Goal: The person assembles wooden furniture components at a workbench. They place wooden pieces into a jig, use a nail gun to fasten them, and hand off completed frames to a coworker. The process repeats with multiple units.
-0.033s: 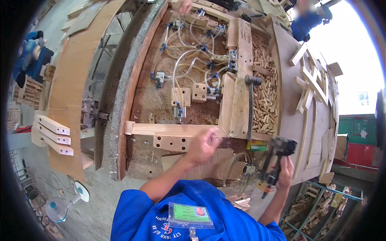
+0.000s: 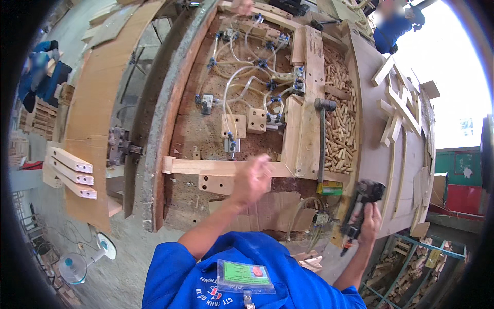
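My left hand (image 2: 251, 180) is over the near wooden rail (image 2: 206, 167), just left of the corner where that rail meets an upright wooden piece (image 2: 292, 136). Its fingers look loosely curled but are smeared by motion, so whether anything is in them does not show. My right hand (image 2: 370, 222) is wrapped round a black nail gun (image 2: 361, 206) with an orange part at its lower end, held off to the right of the rail. A drilled wooden block (image 2: 216, 184) lies below the rail. Clear air hoses (image 2: 234, 85) and small cylinders (image 2: 232, 146) fill the bench's middle.
Right of the jig, a mallet (image 2: 324, 105) lies beside a tray of wooden dowels (image 2: 339, 134). Near its handle sits a yellow-green box (image 2: 329, 188). Three drilled slats (image 2: 77, 177) rest on cardboard at left. Another person's hand (image 2: 242, 6) shows at the far edge.
My left hand has shifted a little left along the rail, away from the corner. My right hand has moved slightly right and down with the nail gun.
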Motion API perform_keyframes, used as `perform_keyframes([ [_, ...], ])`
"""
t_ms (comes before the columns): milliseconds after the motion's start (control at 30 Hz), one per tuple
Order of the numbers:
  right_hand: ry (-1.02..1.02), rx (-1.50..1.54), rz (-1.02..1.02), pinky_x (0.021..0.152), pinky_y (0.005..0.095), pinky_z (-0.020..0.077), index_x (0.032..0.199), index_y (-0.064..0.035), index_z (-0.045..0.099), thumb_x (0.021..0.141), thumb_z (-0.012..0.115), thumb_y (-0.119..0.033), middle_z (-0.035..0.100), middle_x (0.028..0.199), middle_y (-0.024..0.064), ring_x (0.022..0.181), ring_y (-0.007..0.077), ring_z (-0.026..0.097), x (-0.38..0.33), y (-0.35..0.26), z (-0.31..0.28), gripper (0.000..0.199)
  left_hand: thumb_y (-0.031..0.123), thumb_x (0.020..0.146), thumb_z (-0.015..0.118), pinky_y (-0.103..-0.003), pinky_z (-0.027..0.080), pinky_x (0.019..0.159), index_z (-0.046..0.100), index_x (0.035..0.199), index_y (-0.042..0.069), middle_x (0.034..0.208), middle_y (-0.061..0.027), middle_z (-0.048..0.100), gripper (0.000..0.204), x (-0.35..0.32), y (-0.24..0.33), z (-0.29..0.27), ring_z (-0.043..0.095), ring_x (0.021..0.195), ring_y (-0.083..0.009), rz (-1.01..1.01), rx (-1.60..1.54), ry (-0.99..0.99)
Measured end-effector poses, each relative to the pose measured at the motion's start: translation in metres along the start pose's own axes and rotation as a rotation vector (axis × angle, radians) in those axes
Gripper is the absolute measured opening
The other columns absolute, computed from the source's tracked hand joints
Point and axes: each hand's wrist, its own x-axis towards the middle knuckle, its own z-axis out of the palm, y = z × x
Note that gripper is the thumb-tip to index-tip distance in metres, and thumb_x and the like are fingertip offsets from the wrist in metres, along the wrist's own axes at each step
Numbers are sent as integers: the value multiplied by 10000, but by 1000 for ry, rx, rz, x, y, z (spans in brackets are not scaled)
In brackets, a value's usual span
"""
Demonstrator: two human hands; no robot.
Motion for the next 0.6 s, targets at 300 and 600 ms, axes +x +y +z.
perform_keyframes([
  [300,486,-1101,-142,1045,492,509,1441,65,576,1006,714,-248,559,1353,269,1229,460,594,84,115,-132,553,238,1011,667,-499,516,1022,621,1340,-26,1247,-249,683,424,122,-49,-136,651,1173,-431,205,648,561],
  [600,589,-1147,-263,1107,482,469,1478,56,545,976,716,-188,543,1414,273,1316,438,549,74,137,-130,584,266,1051,581,-481,519,1002,715,1204,39,1199,-187,719,305,150,-62,-141,669,1125,-390,75,673,331],
])
